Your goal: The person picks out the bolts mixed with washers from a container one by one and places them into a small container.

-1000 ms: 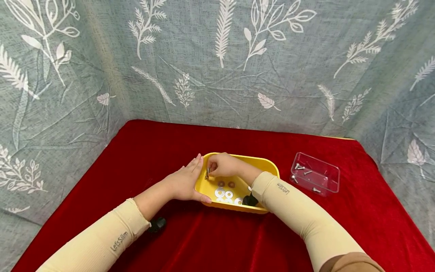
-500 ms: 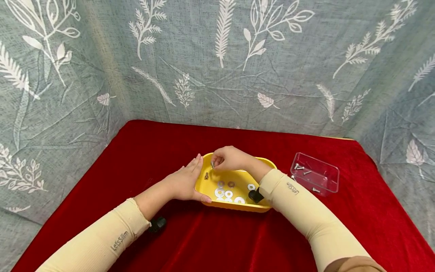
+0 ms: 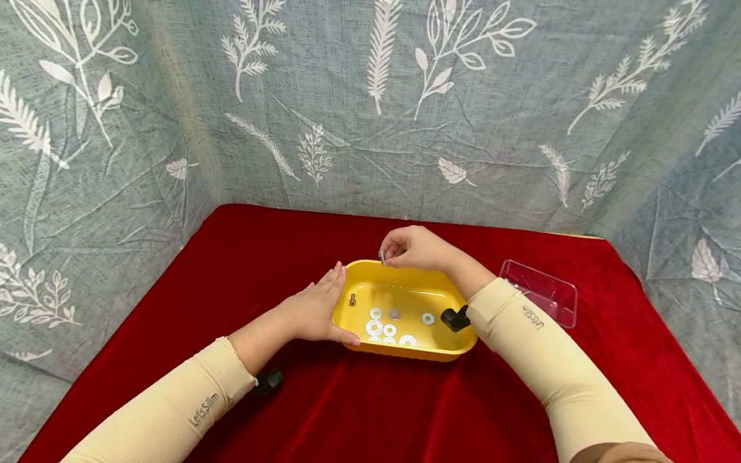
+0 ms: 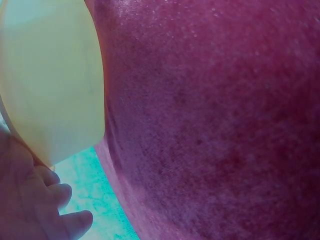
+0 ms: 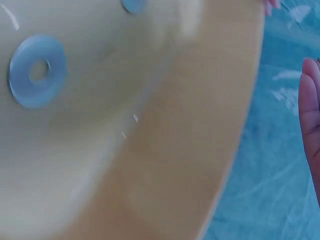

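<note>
My left hand (image 3: 315, 308) lies against the left end of a yellow bin (image 3: 405, 352), fingers straight along its wall and thumb at the front rim. In the left wrist view, that hand (image 4: 30, 195) shows beside the bin wall (image 4: 55, 85). Just above the bin's far rim, my right hand (image 3: 419, 249) pinches a small metal screw (image 3: 382, 256) between thumb and fingers. Another screw (image 3: 352, 299) sits inside the bin near its left end. Several flat washers (image 3: 374, 328) lie on the bin floor; one washer (image 5: 37, 71) appears large in the right wrist view.
A clear plastic box (image 3: 547, 296) with small screws in it stands to the right, partly hidden by the right forearm. Black wrist cameras (image 3: 455, 318) sit at both cuffs. Red cloth (image 3: 324, 411) covers the table, with a patterned curtain (image 3: 347, 96) behind.
My right hand has lifted a screw from the bin's left end up and rightward past the far rim. One screw stays behind in the bin. The left hand has not moved.
</note>
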Tool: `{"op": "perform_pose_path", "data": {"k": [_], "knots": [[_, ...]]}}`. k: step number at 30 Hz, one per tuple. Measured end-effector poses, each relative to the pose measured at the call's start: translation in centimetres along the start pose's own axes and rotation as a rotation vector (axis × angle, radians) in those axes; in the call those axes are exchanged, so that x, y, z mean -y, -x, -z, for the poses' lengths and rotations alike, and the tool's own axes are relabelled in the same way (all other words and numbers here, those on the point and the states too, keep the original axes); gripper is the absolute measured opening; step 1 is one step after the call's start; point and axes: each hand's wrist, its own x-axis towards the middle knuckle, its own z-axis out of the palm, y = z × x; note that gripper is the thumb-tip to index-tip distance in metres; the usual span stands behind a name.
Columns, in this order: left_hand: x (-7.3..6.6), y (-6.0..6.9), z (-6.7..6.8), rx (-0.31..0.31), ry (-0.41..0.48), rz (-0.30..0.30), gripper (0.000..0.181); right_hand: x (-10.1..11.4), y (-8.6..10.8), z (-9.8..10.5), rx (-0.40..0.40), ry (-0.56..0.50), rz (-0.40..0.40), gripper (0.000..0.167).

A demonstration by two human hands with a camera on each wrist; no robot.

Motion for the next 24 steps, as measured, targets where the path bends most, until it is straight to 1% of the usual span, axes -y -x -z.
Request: {"op": "perform_pose_path", "data": {"k": [5, 11, 18, 24], "knots": [[-0.1, 0.0, 0.0, -0.004, 0.001, 0.004, 0.132, -0.2, 1.2, 2.1, -0.042, -0.019, -0.049, 0.014], [-0.2, 0.0, 0.1, 0.003, 0.004, 0.006, 0.133, -1.5, 3.1, 4.4, -0.106, -0.021, -0.076, 0.017], [-0.2, 0.0, 0.1, -0.003, -0.011, 0.0, 0.134, -3.7, 6.5, 7.3, -0.207, -0.001, -0.1, 0.019], [-0.3, 0.0, 0.4, 0.007, -0.051, 0.014, 0.132, -5.9, 9.7, 9.0, -0.273, 0.043, -0.179, 0.02]]}}
